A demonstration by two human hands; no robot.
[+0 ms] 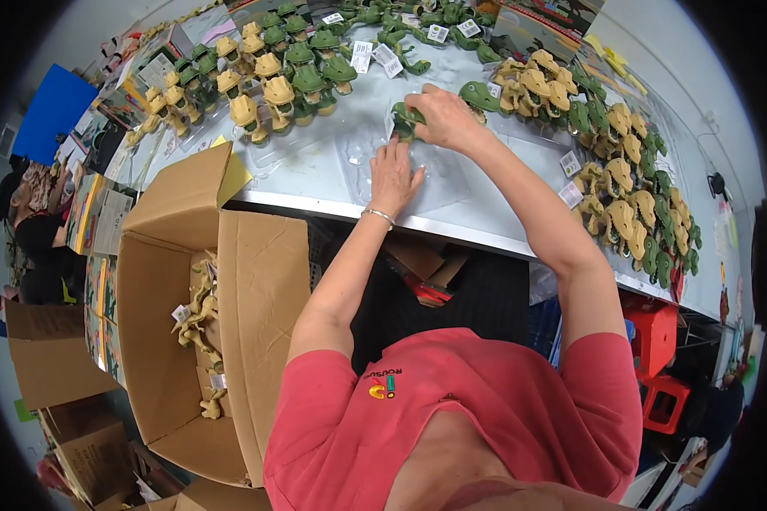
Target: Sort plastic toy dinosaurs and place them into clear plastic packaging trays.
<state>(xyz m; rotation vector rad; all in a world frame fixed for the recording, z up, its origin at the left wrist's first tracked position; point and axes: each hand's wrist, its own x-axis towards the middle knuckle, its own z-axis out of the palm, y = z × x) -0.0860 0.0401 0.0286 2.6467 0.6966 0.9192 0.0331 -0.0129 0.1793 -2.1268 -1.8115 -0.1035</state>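
My right hand (pixel 448 119) is closed on a green dinosaur toy (pixel 404 122), holding it over a clear plastic blister tray (pixel 443 189) near the table's front edge. Fingers stretched out, my left hand (pixel 392 175) rests on the same tray, its fingertips just below the toy. A metal bangle circles my left wrist. Just beyond my right hand sits another green dinosaur toy (pixel 479 96). Where the held toy meets the tray is hidden behind my fingers.
Tan dinosaur toys (pixel 279 91) and green ones (pixel 309 78) stand in rows at the back left. More tan toys (pixel 622 175) crowd the right side. A cardboard box (pixel 264 341) with tan toys inside stands at my left. Red stools (pixel 653 341) are at lower right.
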